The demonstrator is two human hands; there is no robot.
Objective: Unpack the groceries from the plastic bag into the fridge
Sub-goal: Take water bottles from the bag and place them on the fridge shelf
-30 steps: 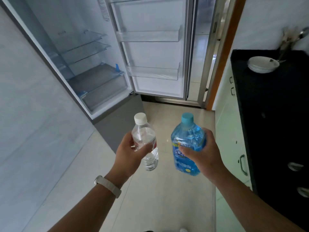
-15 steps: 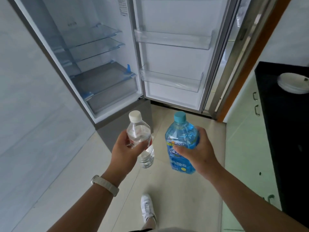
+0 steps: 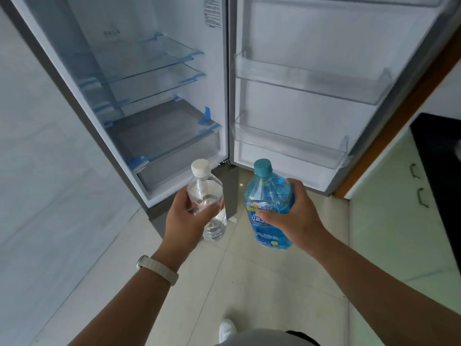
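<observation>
My left hand grips a clear bottle with a white cap; my right hand grips a blue bottle with a teal cap. I hold both upright, side by side, near the open fridge, whose door shelves stand to the right.

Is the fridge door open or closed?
Open. The door is swung wide to the right, showing its bins, and the glass shelves inside the fridge are in plain view.
</observation>
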